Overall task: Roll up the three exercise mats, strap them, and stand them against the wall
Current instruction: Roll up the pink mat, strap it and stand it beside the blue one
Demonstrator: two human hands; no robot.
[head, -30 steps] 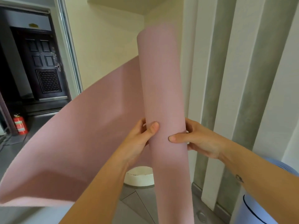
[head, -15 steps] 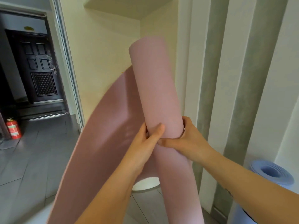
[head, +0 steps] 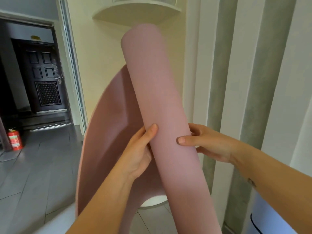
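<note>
The pink mat (head: 162, 92), a matte foam tube (its loose flap bowing left of the fingers), leans upright between the left hand (head: 138, 154) and right hand (head: 214, 146), both curled around it.

hands 2 (left hand (head: 138, 156), right hand (head: 209, 144)) | pink mat (head: 160, 98) 1 | blue mat (head: 273, 222) 1 | fire extinguisher (head: 14, 139) 1

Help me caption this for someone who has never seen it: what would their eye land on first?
First the pink mat, a partly rolled tube held nearly upright mid-frame, with its loose tail curving away to the left. Next come the hands: the left hand and right hand grip the tube from either side. Last is the red fire extinguisher on the floor at far left, near the dark door.
</note>
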